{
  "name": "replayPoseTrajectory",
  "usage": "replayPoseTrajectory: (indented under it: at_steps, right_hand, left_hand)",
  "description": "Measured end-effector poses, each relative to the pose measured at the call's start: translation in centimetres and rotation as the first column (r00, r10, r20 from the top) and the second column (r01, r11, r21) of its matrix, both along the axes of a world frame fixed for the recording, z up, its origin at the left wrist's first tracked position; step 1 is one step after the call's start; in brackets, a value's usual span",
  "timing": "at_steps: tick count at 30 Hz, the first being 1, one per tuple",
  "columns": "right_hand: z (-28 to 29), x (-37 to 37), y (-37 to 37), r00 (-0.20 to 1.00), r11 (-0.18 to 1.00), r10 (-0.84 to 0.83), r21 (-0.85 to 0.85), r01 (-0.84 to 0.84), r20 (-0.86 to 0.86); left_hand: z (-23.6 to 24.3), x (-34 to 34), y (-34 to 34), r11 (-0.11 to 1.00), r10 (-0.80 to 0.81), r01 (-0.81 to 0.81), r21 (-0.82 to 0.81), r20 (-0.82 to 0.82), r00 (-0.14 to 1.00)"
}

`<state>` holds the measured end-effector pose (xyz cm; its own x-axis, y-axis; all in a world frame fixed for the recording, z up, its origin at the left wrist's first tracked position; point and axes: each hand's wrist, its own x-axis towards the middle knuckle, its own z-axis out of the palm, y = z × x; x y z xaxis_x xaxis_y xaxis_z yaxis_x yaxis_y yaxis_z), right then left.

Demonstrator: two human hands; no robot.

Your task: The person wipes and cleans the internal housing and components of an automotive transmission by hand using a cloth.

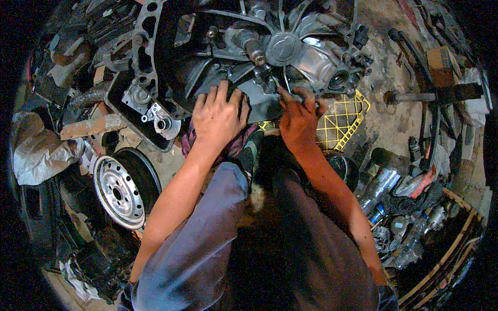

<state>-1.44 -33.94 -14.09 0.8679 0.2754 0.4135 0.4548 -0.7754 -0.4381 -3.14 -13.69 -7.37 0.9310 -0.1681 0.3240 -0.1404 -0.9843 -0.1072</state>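
Observation:
A large grey gearbox housing (282, 49) with a ribbed casing and a protruding shaft (254, 52) fills the top middle. Along its near side, between my hands, lies a smooth grey flat piece (262, 101); whether it is separate from the housing I cannot tell. My left hand (220, 114) rests palm down at the left end of this piece, its fingers spread toward the housing. At the right end, my right hand (300, 122) has its fingers bent around the edge, the thumb side partly in shadow. A purple cloth (241, 142) shows below my left hand.
To the left are a black-rimmed pan (140, 132) with metal parts and a silver wheel rim (119, 192). A yellow plastic grate (342, 122) lies right of my right hand. Bottles and scrap parts (384, 186) crowd the lower right. A cardboard box (443, 65) stands far right.

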Motion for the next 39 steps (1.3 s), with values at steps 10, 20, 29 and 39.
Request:
replayPoseTrajectory:
  at_steps: [10,20,29,39]
  right_hand:
    - [1.2,0.9,-0.1,0.995,0.999,-0.002,0.054,-0.003,0.103]
    - [2.9,-3.1,-3.0,0.998,0.962,-0.067,0.265,0.068,-0.012]
    - [-0.1,-7.5,-6.1,0.986,0.885,-0.148,0.435,0.165,-0.073]
    - [-0.8,-5.4,-7.4,0.832,0.745,-0.344,0.413,0.524,-0.434]
  left_hand:
    - [0.2,-0.1,0.1,1.000,-0.016,0.016,-0.013,0.006,1.000]
    - [0.3,-3.5,0.2,0.793,-0.323,0.407,-0.453,0.253,0.912]
    - [-5.4,-11.4,2.3,0.903,0.136,-0.192,-0.383,-0.168,0.976]
    - [-7.4,-10.8,4.3,0.814,-0.096,0.086,-0.575,0.013,0.995]
